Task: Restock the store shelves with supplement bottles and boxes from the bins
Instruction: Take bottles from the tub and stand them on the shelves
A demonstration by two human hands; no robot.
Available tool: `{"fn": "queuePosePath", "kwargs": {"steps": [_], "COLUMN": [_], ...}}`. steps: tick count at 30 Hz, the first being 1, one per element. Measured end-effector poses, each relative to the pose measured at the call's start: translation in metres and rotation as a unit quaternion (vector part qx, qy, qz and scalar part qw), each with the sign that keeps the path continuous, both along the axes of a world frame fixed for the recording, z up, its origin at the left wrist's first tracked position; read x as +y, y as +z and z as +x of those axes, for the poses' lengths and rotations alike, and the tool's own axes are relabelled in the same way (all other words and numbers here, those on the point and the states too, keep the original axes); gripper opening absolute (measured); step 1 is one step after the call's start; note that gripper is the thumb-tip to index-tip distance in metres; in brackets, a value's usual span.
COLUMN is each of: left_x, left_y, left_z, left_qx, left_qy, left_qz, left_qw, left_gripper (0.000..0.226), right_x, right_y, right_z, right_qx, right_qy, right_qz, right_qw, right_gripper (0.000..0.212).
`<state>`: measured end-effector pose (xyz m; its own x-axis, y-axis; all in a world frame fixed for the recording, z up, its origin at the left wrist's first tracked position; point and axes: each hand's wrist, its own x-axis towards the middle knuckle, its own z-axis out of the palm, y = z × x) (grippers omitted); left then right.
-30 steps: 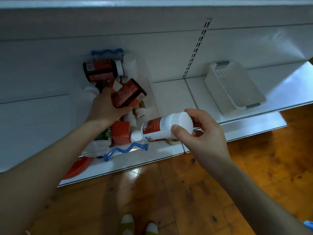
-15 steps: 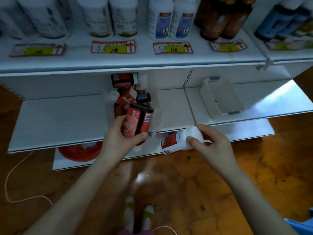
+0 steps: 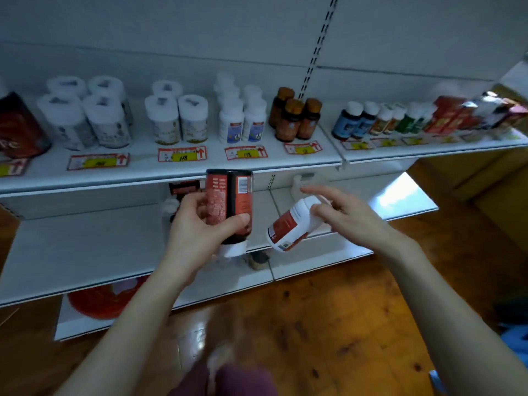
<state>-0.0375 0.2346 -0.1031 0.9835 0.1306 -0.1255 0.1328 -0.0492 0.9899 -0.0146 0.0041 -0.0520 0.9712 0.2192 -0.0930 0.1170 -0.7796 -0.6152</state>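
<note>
Red-labelled bottle point(image 3: 230, 205) in left hand point(image 3: 194, 235); white bottle point(image 3: 290, 228) in right hand point(image 3: 353, 217)

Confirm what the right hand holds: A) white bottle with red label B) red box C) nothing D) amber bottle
A: the right hand grips a tilted white bottle with a red label, while the left hand holds a red bottle.
</note>
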Motion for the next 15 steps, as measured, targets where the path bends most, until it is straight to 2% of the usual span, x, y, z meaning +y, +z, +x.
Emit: {"fn": "queuePosePath", "kwargs": {"steps": [2, 5, 8, 12, 15], "left_x": [-0.007, -0.022, -0.035, -0.061, -0.089], "left_y": [0.014, 0.032, 0.043, 0.056, 0.061], "left_z": [0.008, 0.017, 0.025, 0.037, 0.049], "left_qx": [-0.027, -0.077, -0.096, -0.103, -0.101], "left_qy": [-0.026, -0.077, -0.122, -0.162, -0.170], "left_qz": [-0.008, -0.002, -0.005, -0.015, -0.015], "left_qw": [0.999, 0.994, 0.988, 0.981, 0.980], "left_gripper": [0.081, 0.075, 0.085, 0.082, 0.085], "right_x": [-0.005, -0.016, -0.033, -0.068, -0.096], "right_y": [0.015, 0.024, 0.025, 0.029, 0.033], "right_z": [-0.002, -0.007, -0.009, -0.008, -0.003], "right_qx": [-0.024, -0.086, -0.130, -0.088, -0.076], "right_qy": [-0.002, -0.034, -0.093, -0.175, -0.185], "right_qz": [-0.027, -0.048, -0.036, -0.062, -0.063], "right_qw": [0.999, 0.995, 0.986, 0.979, 0.978], "right_gripper": [0.029, 0.003, 0.010, 0.034, 0.035]}}
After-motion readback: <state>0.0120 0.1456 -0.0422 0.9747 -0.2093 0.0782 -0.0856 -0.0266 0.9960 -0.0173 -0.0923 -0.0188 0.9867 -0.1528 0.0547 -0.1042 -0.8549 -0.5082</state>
